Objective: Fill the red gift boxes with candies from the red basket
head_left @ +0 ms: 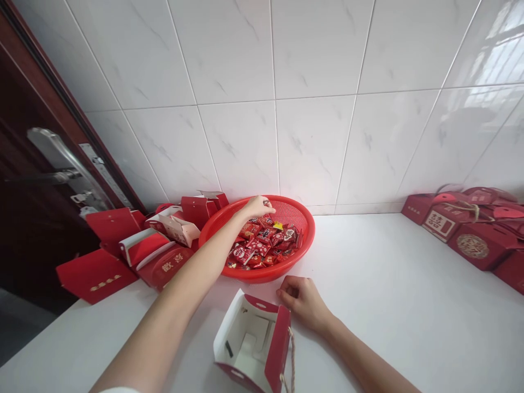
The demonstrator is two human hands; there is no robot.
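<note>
A red plastic basket (301, 254) holds many red-wrapped candies (266, 245) and one yellow piece. My left hand (260, 207) is over the back of the basket, its fingers pinched together; whatever they may hold is too small to make out. Just in front of the basket, my right hand (301, 297) rests on the white table with its fingers curled in, and nothing shows in it. Near the front edge of the view stands an open red box (278, 344) with a white inside and a twine handle on its right. Inside it lies a small dark strip.
Several open red boxes (108, 275) crowd the left of the table (360, 256), near a dark door with a metal handle (67, 158). Closed red boxes (475, 240) with twine are grouped at the right. A tiled wall (315, 136) runs along the back.
</note>
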